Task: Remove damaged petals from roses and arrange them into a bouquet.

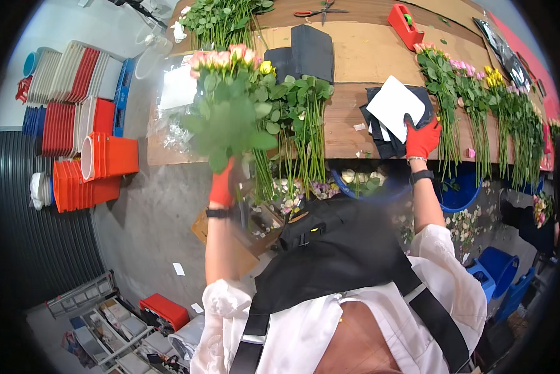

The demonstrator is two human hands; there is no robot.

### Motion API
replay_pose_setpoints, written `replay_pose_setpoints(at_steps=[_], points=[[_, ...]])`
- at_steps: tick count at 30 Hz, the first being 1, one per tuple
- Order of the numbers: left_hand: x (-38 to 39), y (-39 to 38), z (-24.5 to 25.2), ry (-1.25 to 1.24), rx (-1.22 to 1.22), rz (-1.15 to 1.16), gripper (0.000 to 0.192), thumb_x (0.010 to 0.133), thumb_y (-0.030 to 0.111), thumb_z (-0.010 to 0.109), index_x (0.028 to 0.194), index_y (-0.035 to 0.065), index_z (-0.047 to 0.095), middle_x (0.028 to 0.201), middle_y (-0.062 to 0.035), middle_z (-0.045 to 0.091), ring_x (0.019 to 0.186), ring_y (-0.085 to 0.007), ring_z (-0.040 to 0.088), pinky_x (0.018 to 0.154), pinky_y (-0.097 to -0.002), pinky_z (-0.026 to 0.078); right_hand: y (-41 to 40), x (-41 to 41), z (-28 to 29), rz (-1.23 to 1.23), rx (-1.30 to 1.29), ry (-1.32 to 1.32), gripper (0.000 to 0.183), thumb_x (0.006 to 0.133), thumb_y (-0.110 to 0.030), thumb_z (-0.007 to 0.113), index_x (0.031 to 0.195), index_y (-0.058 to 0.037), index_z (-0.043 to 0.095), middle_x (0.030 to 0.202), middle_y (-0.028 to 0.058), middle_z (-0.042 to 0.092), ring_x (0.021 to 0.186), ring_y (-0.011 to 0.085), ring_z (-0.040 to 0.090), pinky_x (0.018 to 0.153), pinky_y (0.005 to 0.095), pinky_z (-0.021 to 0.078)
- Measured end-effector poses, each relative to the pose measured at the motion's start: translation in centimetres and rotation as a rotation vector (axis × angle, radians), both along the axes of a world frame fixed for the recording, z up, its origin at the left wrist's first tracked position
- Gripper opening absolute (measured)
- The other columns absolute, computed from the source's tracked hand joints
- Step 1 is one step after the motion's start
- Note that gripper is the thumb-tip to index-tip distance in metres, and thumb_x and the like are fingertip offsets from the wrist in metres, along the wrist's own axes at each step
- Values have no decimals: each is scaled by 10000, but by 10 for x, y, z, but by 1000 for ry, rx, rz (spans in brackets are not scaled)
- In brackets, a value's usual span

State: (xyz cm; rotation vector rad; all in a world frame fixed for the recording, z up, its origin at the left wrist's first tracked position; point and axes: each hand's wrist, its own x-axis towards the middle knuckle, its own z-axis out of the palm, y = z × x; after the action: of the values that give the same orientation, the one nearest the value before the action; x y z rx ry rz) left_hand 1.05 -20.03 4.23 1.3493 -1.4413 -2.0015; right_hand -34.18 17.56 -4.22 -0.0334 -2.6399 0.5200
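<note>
My left hand point(222, 187), in a red glove, is closed around the stems of a bunch of peach-pink roses point(228, 61), whose leaves blur over the table's left part. Near the right of the table, my right hand point(422, 135), in a red and black glove, rests with spread fingers on a white square sheet point(394, 106). Black sheets point(376, 124) lie stacked under it; whether the fingers grip any sheet I cannot tell. Between my hands, green-leaved stems point(308, 107) lie over the table's front edge, with a yellow rose point(267, 68) at their left.
Scissors point(324, 11), a red tape dispenser point(405, 27) and folded black sheets point(312, 53) lie farther back. Rows of flowers point(467, 93) lie at the right. Blue tubs point(462, 191) stand below the table edge. Orange buckets point(109, 156) are stacked at the left. Part of another person point(537, 233) shows at the right.
</note>
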Motion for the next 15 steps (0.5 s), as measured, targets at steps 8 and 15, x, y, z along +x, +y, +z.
replay_pose_setpoints(at_steps=[8, 15], points=[[-27, -79, -107, -361, -452, 40, 656, 795, 315, 744, 1245, -101, 509, 1173, -203, 625, 1019, -267, 612, 869, -380, 477, -81, 100, 45, 814, -186, -61, 513, 774, -291, 721, 1222, -84, 583, 1127, 152, 596, 1036, 340, 551, 883, 445, 404], [-72, 22, -57, -847, -1251, 286, 559, 837, 325, 687, 1244, -28, 538, 1252, -216, 582, 1190, -346, 528, 997, -440, 406, -120, 132, -76, 934, -633, -845, 567, 825, -293, 689, 1274, -2, 501, 1202, 210, 591, 1123, 338, 568, 991, 411, 438]])
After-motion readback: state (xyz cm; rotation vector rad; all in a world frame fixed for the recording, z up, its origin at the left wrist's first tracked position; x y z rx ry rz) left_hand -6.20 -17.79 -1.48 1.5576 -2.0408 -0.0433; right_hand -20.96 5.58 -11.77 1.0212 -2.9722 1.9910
